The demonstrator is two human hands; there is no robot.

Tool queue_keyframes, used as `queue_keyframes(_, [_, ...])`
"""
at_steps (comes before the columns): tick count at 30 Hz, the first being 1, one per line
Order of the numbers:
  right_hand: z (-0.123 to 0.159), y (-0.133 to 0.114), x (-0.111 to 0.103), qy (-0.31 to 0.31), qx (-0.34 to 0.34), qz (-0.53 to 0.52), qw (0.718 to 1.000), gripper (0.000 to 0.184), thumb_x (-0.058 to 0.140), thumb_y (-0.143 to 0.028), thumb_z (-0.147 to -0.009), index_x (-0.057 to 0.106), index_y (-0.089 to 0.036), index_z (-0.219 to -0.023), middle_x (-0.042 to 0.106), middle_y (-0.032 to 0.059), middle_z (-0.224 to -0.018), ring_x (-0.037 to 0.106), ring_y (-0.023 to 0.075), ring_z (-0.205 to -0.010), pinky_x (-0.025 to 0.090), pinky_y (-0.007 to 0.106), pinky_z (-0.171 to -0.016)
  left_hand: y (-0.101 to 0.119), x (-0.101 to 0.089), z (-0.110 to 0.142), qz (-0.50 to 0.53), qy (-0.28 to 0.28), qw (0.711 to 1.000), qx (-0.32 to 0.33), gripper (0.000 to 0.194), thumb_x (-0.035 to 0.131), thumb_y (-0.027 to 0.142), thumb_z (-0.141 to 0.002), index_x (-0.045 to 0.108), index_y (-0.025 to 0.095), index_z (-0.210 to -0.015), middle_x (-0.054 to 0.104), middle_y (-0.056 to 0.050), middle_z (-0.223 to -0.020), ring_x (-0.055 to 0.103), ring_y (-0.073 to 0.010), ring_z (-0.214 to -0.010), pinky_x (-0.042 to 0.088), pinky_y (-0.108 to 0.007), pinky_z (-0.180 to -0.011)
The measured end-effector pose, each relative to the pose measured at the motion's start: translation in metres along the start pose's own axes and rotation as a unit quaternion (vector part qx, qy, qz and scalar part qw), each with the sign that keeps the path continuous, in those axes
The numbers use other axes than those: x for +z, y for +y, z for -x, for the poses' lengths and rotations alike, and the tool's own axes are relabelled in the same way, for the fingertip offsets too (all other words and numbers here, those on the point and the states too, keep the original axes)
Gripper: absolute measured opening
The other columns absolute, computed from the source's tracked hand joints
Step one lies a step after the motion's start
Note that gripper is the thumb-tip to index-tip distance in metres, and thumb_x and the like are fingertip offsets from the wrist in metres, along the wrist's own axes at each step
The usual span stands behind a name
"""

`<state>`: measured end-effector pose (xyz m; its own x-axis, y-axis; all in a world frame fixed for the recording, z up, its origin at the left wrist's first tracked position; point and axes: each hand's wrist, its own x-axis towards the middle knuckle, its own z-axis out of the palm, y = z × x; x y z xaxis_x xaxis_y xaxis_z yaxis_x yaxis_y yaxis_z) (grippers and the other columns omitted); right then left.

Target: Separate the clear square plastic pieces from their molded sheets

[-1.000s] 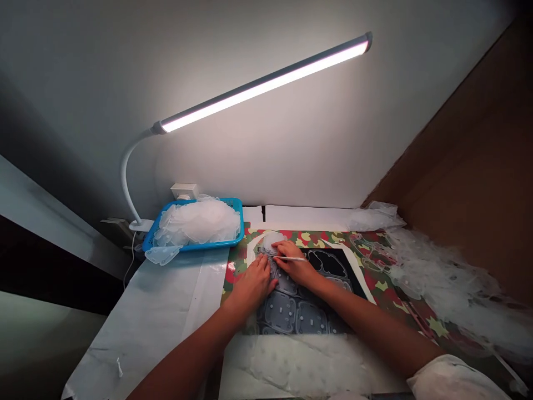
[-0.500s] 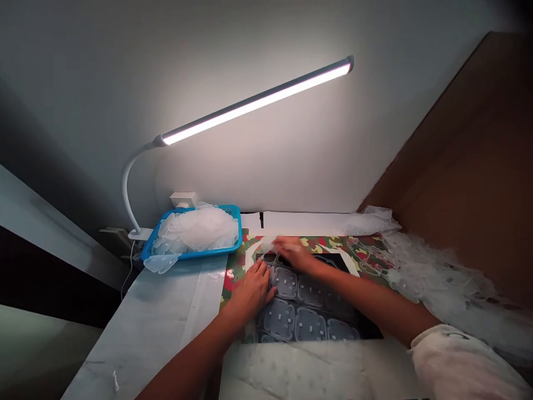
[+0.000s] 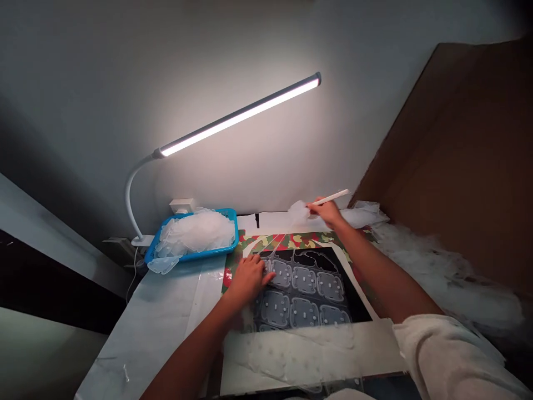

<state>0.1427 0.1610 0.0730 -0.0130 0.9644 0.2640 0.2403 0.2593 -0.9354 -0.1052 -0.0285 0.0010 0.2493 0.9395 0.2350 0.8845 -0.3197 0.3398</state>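
My left hand [image 3: 249, 280] lies flat on the near left of a black sheet [image 3: 358, 294], pressing on rows of clear moulded plastic pieces [image 3: 303, 280]. My right hand [image 3: 327, 213] is raised at the far edge of the work area, clear of that sheet. It grips a thin white stick [image 3: 333, 196], and a crumpled translucent plastic piece [image 3: 298, 211] sits at its fingertips. Whether the stick touches that piece, I cannot tell.
Under the black sheet lies a camouflage-printed mat [image 3: 291, 240]. A blue tray [image 3: 220, 248] heaped with clear pieces stands at far left, below a white clamp lamp [image 3: 239, 115]. Plastic scrap [image 3: 441, 261] lies at right beside brown cardboard [image 3: 449, 139]. A plastic film [image 3: 303, 350] covers the near edge.
My right hand has moved up and away from the sheet, carrying the white stick and a translucent piece. More of the clear pieces now show. My left hand stays in place, and the view has shifted.
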Motion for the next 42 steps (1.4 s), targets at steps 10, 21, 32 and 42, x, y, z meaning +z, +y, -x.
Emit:
queue_keyframes(10, [0.083, -0.042, 0.041, -0.170, -0.108, 0.028, 0.979, 0.027, 0.057, -0.034, -0.077, 0.042, -0.021, -0.059, 0.073, 0.0030, -0.086, 0.056, 0.0139, -0.066, 0.040, 0.024, -0.056, 0.000, -0.002, -0.067, 0.236, 0.001, 0.971, -0.046, 0.037, 0.051, 0.046, -0.087, 0.062, 0.016, -0.104, 0.069, -0.004, -0.090, 0.062, -0.0184, -0.079, 0.047, -0.027, -0.069])
queue_keyframes(21, [0.044, -0.015, -0.051, 0.048, -0.022, -0.061, 0.997, 0.045, 0.070, -0.051, -0.065, 0.038, -0.022, -0.058, 0.065, 0.0023, -0.072, 0.058, 0.0152, -0.070, 0.045, 0.025, -0.060, -0.001, -0.013, -0.068, 0.181, 0.087, 0.968, -0.149, 0.027, 0.051, 0.035, -0.086, 0.068, 0.017, -0.096, 0.063, -0.007, -0.087, 0.058, -0.0240, -0.090, 0.044, -0.033, -0.078])
queue_keyframes(32, [0.149, -0.055, -0.023, -0.181, 0.102, -0.275, 0.939, 0.033, 0.078, -0.034, -0.070, 0.050, -0.020, -0.063, 0.070, 0.0014, -0.086, 0.060, 0.0124, -0.073, 0.048, 0.024, -0.066, 0.063, -0.028, -0.036, 0.307, 0.132, 0.936, -0.107, 0.058, 0.023, 0.057, -0.097, 0.066, 0.019, -0.102, 0.052, -0.007, -0.100, 0.049, -0.0220, -0.101, 0.041, -0.036, -0.096])
queue_keyframes(42, [0.161, -0.065, -0.030, -0.193, 0.107, -0.279, 0.935, 0.029, 0.077, -0.032, -0.071, 0.052, -0.020, -0.063, 0.071, 0.0025, -0.088, 0.060, 0.0145, -0.074, 0.047, 0.026, -0.064, 0.076, -0.046, -0.015, 0.404, 0.040, 0.910, -0.086, 0.049, 0.048, 0.063, -0.087, 0.063, 0.017, -0.078, 0.049, -0.007, -0.095, 0.050, -0.0219, -0.093, 0.046, -0.035, -0.085])
